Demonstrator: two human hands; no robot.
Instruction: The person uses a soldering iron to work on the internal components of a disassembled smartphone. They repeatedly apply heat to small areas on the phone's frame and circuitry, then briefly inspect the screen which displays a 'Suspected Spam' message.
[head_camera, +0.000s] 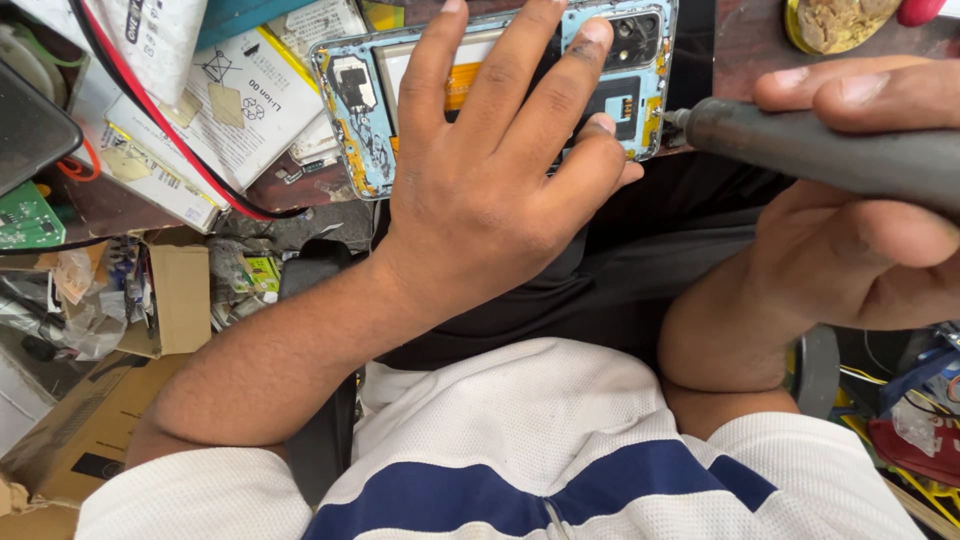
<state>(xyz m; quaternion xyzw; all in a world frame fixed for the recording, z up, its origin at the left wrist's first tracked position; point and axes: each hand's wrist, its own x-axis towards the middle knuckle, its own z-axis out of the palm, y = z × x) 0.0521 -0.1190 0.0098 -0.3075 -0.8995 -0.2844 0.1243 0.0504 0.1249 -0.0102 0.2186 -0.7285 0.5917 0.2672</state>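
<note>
Pressing flat with fingers spread, the left hand (490, 190) pins an opened phone (370, 110), light-blue framed, lying crosswise on the bench edge. The right hand (850, 200) grips a grey electric screwdriver (810, 150), tip pointing left at the phone's corner.

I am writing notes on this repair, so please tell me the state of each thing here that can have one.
phone: back cover off, insides showing, lying flat
left hand: open, pressing flat on the phone
right hand: closed around the screwdriver
screwdriver: held level, tip at the phone's right edge
cardboard box: open
red cable: loose, lying over papers
</note>
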